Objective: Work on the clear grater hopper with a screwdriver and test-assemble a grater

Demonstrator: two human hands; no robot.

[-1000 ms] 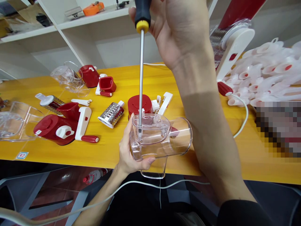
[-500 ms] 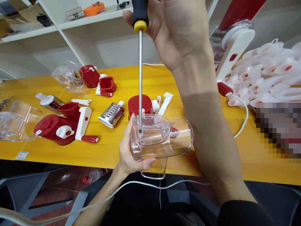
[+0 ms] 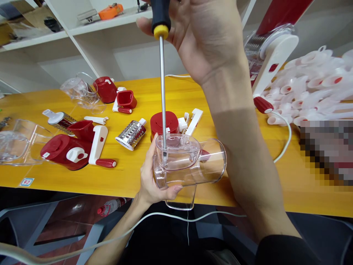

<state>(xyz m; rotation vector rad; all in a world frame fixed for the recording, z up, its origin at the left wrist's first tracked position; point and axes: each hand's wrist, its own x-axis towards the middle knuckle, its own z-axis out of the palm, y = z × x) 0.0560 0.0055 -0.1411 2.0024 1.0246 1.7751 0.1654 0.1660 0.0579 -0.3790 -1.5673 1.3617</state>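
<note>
A: Where to find the clear plastic part (image 3: 182, 175)?
B: Just under the middle, at six o'clock, over the front edge of the yellow tabletop (image 3: 116, 184).
A: And the left hand (image 3: 151, 184)?
B: Pinching the left end of that part, grip snug between thumb and fingers.
A: And the right hand (image 3: 202, 40)?
B: Up near twelve o'clock, grip wrapped around the screwdriver (image 3: 162, 92), tip down inside the clear part.
A: Around that part?
B: Red base (image 3: 159, 120) between eleven and twelve, shiny drum (image 3: 131, 135) at ten, white pile (image 3: 309, 84) at two.
</note>
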